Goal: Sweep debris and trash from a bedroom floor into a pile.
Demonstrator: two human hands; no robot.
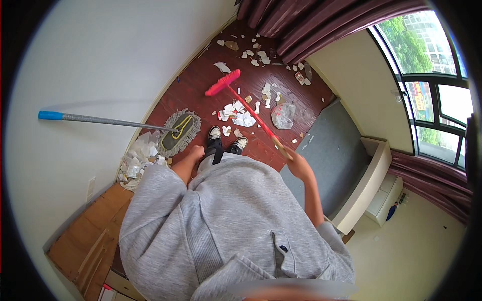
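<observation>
My right hand (300, 166) grips the tan end of a broom's red handle (260, 119). The pink-red broom head (223, 82) lies out ahead of my feet, over the dark red wood-look floor (188, 98). Close to my left thigh, my left hand (196, 152) is curled, with nothing seen in it. Between my shoes and the broom head sits a heap of torn white paper scraps (244, 119). A crumpled clear plastic bag (283, 115) lies to the right of the broom handle.
At left, a dust mop (180, 132) leans its blue-tipped pole towards the wall. Plastic and paper rubbish (137, 160) piles beside it. More scraps (263, 57) lie near the purple curtains (297, 26). A grey panel (327, 146) is at right; wooden boards (94, 225) stand behind me.
</observation>
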